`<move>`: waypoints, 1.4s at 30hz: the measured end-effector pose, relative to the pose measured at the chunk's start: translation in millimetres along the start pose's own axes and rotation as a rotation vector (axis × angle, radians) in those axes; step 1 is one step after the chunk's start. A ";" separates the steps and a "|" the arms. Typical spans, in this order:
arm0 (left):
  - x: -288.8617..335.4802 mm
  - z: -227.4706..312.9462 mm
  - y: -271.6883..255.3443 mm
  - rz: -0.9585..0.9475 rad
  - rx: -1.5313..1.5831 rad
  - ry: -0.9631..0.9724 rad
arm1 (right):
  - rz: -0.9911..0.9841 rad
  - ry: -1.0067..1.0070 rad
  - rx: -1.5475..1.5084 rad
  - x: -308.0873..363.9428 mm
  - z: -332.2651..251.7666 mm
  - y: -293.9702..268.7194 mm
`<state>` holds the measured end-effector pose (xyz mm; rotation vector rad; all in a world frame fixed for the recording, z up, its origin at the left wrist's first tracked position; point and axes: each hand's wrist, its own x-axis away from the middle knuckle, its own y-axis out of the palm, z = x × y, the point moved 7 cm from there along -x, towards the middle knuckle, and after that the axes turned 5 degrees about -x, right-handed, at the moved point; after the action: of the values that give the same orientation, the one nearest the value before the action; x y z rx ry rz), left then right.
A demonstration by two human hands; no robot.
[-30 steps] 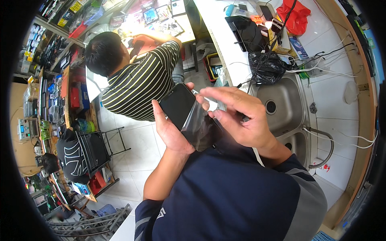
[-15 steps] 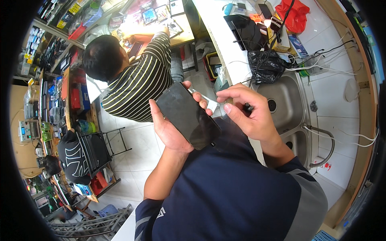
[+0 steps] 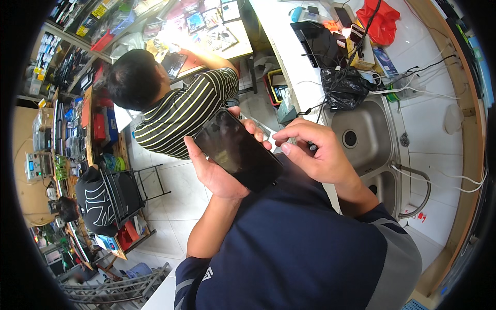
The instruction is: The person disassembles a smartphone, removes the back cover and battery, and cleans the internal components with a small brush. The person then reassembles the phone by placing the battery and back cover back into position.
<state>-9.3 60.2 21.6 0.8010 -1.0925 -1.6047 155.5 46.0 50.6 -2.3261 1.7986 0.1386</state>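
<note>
So here's the scene: a black phone [image 3: 237, 152] sits right about the middle of the view, up in the air in front of a navy shirt [image 3: 305, 232], its long side running from between 10 and 11 o'clock to between 4 and 5. Screen is dark with a few soft reflections on it.

Now the hands. The left hand [image 3: 219, 178] comes in from 7 o'clock and has a proper grip on the phone, thumb along the edge at 9 o'clock and fingertips wrapped over the edge at 1 to 2 o'clock. The right hand [image 3: 318, 150] is at 3 o'clock from the phone, apart from it, half curled. Thumb and forefinger are near each other with a little gap between, and there's a small black thing [image 3: 312, 146] tucked in the curled fingers, too small for me to say what.

Past that hand, at 2 to 3 o'clock, is a steel sink [image 3: 380, 147], with a scrunched black bag [image 3: 343, 90] by its top edge. Further up at 1 to 2 o'clock there's a red bag [image 3: 380, 23], and at 1 o'clock a flat black screen [image 3: 310, 39] on a white desk [image 3: 274, 28].

Round at 10 to 11 o'clock a co-worker in a striped shirt [image 3: 183, 111] leans over another desk [image 3: 240, 39], which is loaded with small parts. Someone in a black top [image 3: 95, 201] is at 8 o'clock, beside a dark chair [image 3: 126, 191], and packed shelves [image 3: 64, 49] fill 10 o'clock
</note>
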 end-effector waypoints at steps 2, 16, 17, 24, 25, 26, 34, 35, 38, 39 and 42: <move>-0.1 2.1 1.6 -0.001 -0.013 0.022 | -0.008 -0.009 0.009 -1.0 -0.5 1.5; -1.4 2.4 0.0 -0.018 -0.043 0.024 | -0.042 0.017 0.057 -2.0 -3.4 3.8; -1.7 2.8 0.2 -0.027 -0.050 0.027 | -0.043 0.021 0.058 -2.0 -3.0 3.9; -1.5 3.6 -2.2 -0.004 -0.041 0.029 | -0.044 0.023 0.054 -3.3 -2.3 5.5; -1.6 3.6 -2.4 -0.002 -0.043 0.028 | -0.047 0.019 0.055 -3.4 -2.2 6.1; -1.8 3.6 -2.6 0.000 -0.045 0.027 | -0.048 0.021 0.055 -3.3 -1.8 6.2; -2.8 7.2 -7.3 0.035 -0.065 0.063 | -0.080 0.003 0.170 -0.3 -7.5 9.7; -3.4 8.3 -8.9 0.045 -0.073 0.078 | -0.072 -0.074 0.248 1.1 -13.2 13.0; -6.0 13.8 -16.0 0.090 -0.026 0.158 | -0.071 -0.205 0.540 8.3 -20.5 30.4; -8.1 15.8 -16.2 0.068 -0.029 0.168 | -0.039 -0.226 0.567 9.1 -19.9 35.3; -9.3 16.6 -20.1 0.100 -0.057 0.178 | 0.011 -0.246 0.594 8.7 -13.8 42.1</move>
<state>-28.6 75.5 9.1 0.8221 -0.9409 -1.4455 116.5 24.7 58.2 -1.7948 1.4766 -0.0956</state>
